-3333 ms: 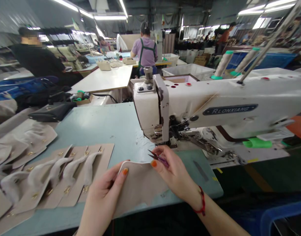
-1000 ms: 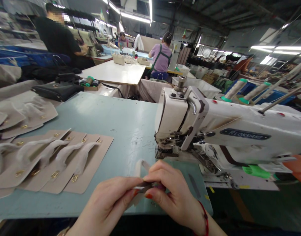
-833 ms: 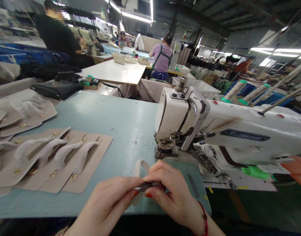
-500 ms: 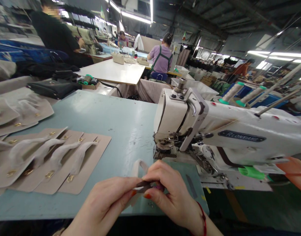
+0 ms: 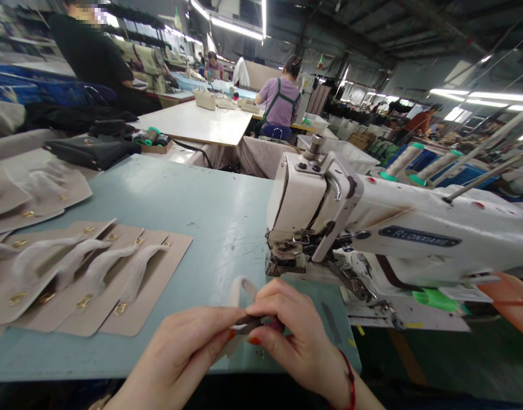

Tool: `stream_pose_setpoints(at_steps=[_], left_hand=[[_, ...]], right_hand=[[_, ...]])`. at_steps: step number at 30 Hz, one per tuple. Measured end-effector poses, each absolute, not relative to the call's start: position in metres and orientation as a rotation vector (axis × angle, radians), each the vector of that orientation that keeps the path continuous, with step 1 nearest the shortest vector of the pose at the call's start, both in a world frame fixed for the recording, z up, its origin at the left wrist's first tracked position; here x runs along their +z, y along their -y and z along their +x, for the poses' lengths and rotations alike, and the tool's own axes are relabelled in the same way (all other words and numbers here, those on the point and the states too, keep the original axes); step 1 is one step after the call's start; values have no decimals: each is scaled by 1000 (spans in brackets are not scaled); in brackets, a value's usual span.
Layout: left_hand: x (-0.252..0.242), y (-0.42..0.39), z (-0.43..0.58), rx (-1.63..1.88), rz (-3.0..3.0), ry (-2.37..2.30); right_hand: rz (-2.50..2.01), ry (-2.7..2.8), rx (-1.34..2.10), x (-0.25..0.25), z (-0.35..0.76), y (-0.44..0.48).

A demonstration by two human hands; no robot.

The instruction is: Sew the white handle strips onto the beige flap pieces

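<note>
Near the table's front edge, my left hand (image 5: 197,336) and my right hand (image 5: 295,336) meet, thumbs and fingertips pinching a narrow strap (image 5: 243,290). Its pale loop rises behind the fingers. The part between my fingertips looks dark grey-brown, and my fingers hide much of it. To the left lie several overlapping beige bag panels (image 5: 145,307), each with a handle in pale cloudy wrapping and gold-coloured metal fittings. Just beyond my right hand is the head of a white sewing machine (image 5: 312,210).
The blue-green tabletop (image 5: 201,216) runs under everything. More beige panels (image 5: 43,196) are stacked at the far left, beside a black bag (image 5: 93,151). Thread cones (image 5: 402,162) stand behind the machine. A co-worker in purple (image 5: 280,97) sits beyond a white table (image 5: 197,122).
My hands stay almost in place, both still pinching the strap, with only a slight shift of the fingers. At the far left, the person in black has drawn a hand back.
</note>
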State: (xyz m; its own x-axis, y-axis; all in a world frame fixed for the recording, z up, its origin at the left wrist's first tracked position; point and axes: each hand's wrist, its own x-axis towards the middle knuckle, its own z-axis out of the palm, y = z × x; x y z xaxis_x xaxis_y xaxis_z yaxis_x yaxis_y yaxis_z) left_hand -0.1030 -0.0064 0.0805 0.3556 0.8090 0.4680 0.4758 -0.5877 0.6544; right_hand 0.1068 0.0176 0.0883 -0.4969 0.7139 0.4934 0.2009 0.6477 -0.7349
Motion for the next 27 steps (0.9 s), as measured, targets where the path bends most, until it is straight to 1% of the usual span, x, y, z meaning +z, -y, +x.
stream_pose_setpoints(at_steps=[9, 17, 22, 27], left_hand=[[77, 9, -104, 1055, 2159, -1068], [79, 7, -104, 1053, 2156, -1055], [78, 7, -103, 1085, 2142, -1032], [77, 8, -104, 1033, 2132, -1029]], right_hand=[[-675, 2074, 713, 92, 108, -18], [-854, 2136, 757, 99, 123, -22], [-803, 2194, 718, 107, 122, -20], [-796, 2245, 688, 113, 118, -19]])
